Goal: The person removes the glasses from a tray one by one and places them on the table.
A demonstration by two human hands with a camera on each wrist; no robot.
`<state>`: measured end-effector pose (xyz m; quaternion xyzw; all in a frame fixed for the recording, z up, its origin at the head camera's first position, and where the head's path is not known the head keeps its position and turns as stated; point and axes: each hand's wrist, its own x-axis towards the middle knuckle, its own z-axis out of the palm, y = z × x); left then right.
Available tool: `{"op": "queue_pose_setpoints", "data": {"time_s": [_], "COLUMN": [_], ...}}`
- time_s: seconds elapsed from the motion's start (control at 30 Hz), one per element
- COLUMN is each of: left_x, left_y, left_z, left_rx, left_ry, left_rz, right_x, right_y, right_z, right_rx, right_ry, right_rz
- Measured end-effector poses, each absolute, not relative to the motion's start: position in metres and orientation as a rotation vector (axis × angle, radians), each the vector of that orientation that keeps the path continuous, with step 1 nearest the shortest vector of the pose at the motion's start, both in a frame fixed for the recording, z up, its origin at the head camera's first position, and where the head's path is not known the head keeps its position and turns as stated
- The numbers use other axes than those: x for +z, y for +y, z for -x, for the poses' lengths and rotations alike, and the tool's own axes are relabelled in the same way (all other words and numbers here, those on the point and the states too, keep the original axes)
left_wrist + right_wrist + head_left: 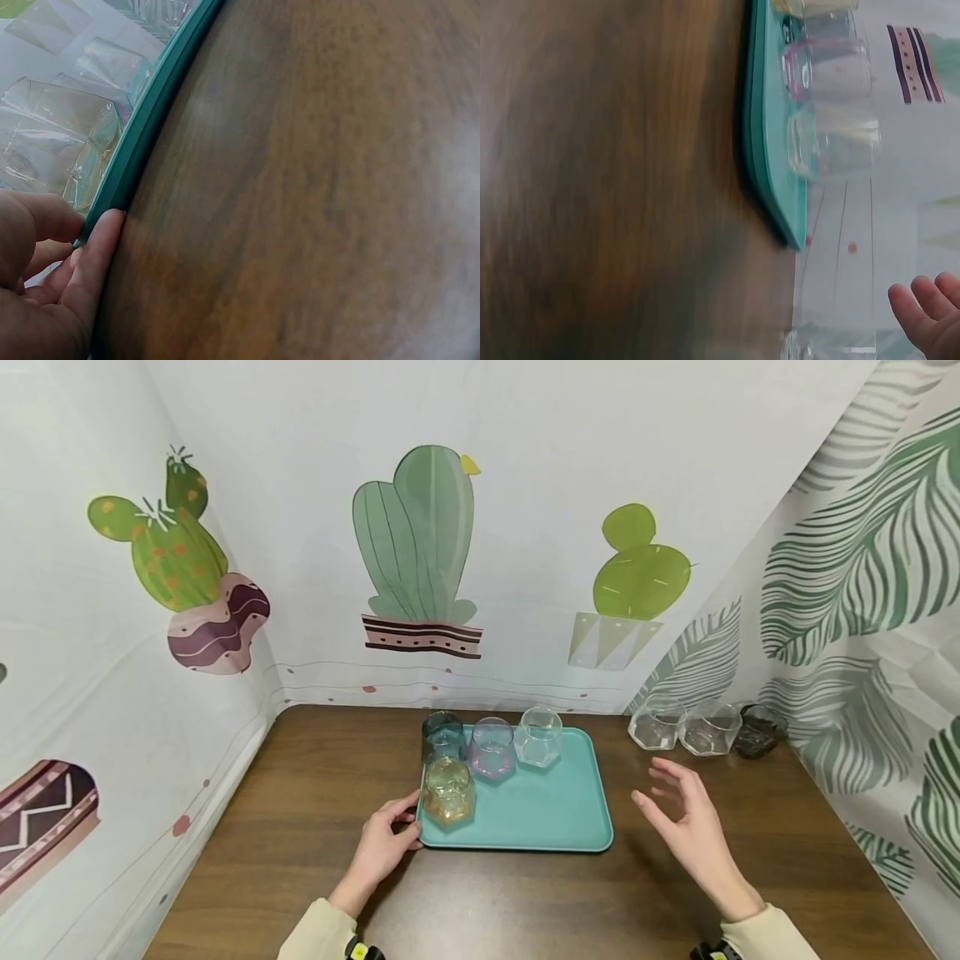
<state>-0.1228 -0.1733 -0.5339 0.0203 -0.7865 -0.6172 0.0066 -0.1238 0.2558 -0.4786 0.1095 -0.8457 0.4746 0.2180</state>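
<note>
My left hand (385, 842) grips the front left corner of a turquoise tray (540, 810), thumb and fingers at its rim (142, 124). Several faceted glasses stand on the tray. An amber glass (448, 793) is nearest that hand, with a dark grey glass (442, 739) behind it. Along the back are a purple glass (492, 750) and a clear glass (539, 739). Over the table right of the tray, my right hand (690, 827) is held with fingers spread and nothing in it. Its fingertips (901, 300) show at the lower right of the right wrist view.
At the table's back right stand a clear glass (657, 727), a second clear glass (708, 731) and a dark glass (761, 732), close together in a row. The wooden table (480, 902) meets fabric walls (525, 568) printed with cacti and leaves.
</note>
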Motion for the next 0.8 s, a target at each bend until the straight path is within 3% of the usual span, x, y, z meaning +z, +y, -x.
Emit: {"op": "queue_pose_setpoints", "data": {"time_s": [0.8], "left_x": [-0.535], "left_y": [-0.174], "left_z": [0.123], "left_rx": [-1.923], "left_ry": [-2.464], "left_rz": [-0.062], "right_x": [-0.493], "right_y": [0.187], "right_z": [0.119], "right_rx": [1.400], "right_ry": [-2.394], "right_rz": [-0.567]}}
